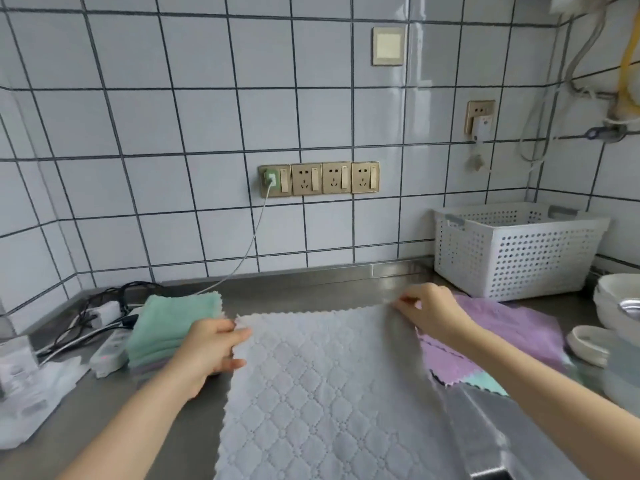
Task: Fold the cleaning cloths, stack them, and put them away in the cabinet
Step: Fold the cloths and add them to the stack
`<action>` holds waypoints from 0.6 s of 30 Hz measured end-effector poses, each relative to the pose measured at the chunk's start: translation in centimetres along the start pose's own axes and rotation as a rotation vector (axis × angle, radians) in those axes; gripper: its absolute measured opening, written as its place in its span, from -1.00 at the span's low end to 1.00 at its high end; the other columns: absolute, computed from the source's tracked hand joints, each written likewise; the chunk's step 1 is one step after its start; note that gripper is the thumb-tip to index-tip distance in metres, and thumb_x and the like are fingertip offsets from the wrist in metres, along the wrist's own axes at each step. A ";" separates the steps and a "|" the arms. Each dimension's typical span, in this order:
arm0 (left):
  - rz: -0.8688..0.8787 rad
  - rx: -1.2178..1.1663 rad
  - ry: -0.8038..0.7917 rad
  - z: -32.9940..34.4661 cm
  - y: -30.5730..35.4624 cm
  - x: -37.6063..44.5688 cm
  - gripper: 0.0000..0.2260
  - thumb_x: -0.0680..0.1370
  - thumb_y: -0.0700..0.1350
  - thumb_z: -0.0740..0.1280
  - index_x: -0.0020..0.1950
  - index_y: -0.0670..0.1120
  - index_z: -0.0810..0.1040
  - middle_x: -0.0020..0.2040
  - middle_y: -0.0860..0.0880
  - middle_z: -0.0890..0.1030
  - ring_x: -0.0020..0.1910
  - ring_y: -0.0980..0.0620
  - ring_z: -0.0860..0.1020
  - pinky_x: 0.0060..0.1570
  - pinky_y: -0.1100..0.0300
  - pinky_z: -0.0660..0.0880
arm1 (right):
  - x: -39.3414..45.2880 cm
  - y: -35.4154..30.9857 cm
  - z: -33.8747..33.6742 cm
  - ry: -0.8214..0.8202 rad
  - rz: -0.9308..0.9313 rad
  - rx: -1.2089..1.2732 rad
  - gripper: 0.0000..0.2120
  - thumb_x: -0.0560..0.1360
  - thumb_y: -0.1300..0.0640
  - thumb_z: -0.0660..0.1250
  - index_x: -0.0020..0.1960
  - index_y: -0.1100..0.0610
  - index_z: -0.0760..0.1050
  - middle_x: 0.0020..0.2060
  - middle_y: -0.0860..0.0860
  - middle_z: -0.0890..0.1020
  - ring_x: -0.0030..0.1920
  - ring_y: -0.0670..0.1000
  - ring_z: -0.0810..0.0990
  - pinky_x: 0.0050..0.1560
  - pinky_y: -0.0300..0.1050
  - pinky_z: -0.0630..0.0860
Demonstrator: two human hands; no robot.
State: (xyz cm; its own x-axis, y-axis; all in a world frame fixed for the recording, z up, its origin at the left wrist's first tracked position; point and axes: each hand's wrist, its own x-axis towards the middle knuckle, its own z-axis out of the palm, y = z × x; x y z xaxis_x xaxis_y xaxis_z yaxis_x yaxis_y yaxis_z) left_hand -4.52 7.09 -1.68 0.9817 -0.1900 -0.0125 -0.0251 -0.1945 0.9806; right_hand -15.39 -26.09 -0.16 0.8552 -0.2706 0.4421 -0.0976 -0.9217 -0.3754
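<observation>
A: Where's the grey cloth [329, 386]?
B: Flat on the tabletop [311, 289], centre frame; the left hand [207, 348] and right hand [433, 313] pinch its far corners.
A: Handling?
B: Probably light, limp; corners suit.

Grey quilted cloth [322, 386] spread flat at centre of counter, scalloped edges, far corners lifted slightly. Folded stack [173, 327], green on top, at 9 o'clock, just beside it. Unfolded purple cloth [498, 334] at 3 o'clock, partly under grey cloth.
</observation>
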 end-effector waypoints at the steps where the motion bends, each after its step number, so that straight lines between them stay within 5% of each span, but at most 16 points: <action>1: -0.039 0.007 -0.006 0.0 -1.4 0.5 -0.83 0.50 -0.28 0.39 -0.23 -0.18 0.43 -0.42 0.00 0.18 -0.51 0.08 0.23 -0.50 0.22 0.54 | -0.1 0.4 1.1 -0.073 0.023 -0.014 -0.77 0.52 0.07 0.32 -0.25 0.16 0.58 -0.43 0.01 0.63 -0.46 -0.01 0.57 -0.22 -0.12 0.57; 6: -0.091 -0.033 0.026 0.9 -4.3 3.5 -0.72 0.49 -0.33 0.38 -0.32 -0.17 0.34 -0.38 0.00 0.14 -0.52 0.09 0.27 -0.38 0.15 0.62 | 0.7 0.1 3.9 -0.219 0.179 0.171 -0.79 0.57 0.20 0.26 -0.21 0.22 0.57 -0.46 0.13 0.65 -0.61 -0.11 0.56 -0.49 -0.35 0.47; 10: -0.018 -0.006 0.145 1.9 -4.2 6.6 -0.79 0.52 -0.31 0.34 -0.26 -0.21 0.36 -0.26 -0.10 0.27 -0.27 -0.06 0.46 -0.27 0.19 0.61 | 3.1 -0.2 6.1 -0.141 0.337 0.358 -0.80 0.54 0.28 0.17 -0.12 0.23 0.58 -0.43 0.04 0.67 -0.38 0.03 0.68 -0.39 -0.14 0.61; 12: 0.049 0.182 0.178 2.2 -4.6 7.4 -0.87 0.52 -0.27 0.33 0.03 -0.30 0.54 -0.08 -0.15 0.54 -0.04 -0.10 0.56 0.06 0.04 0.57 | 3.7 -0.2 7.5 -0.171 0.276 0.234 -0.75 0.53 0.24 0.18 0.12 0.16 0.56 -0.20 0.06 0.70 -0.15 0.09 0.68 -0.21 -0.15 0.58; 14: 0.117 0.384 0.121 2.5 -5.7 7.0 -0.49 0.52 -0.21 0.34 0.45 -0.13 0.32 0.32 -0.14 0.47 0.15 -0.08 0.52 0.19 0.10 0.45 | 3.0 0.0 8.8 -0.293 0.190 0.100 -0.61 0.54 0.17 0.21 0.36 0.08 0.40 0.08 0.08 0.63 0.08 0.10 0.59 -0.02 -0.16 0.47; 18: 0.357 0.642 -0.148 4.5 -8.0 2.1 -0.41 0.54 -0.13 0.32 0.52 0.02 0.16 0.45 0.17 0.20 0.49 0.14 0.16 0.37 0.36 0.06 | -1.2 0.4 10.1 -0.406 -0.011 0.056 -0.62 0.54 0.20 0.19 0.35 0.05 0.40 0.21 0.02 0.50 0.21 0.02 0.51 0.03 -0.33 0.37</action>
State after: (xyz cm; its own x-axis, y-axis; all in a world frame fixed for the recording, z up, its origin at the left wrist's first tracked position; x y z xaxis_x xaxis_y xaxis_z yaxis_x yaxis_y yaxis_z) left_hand -3.15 3.93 -10.46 0.8586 -0.4656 0.2147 -0.4875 -0.6116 0.6232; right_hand -11.29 -23.29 -9.08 0.9885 -0.1186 0.0937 -0.0685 -0.9042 -0.4215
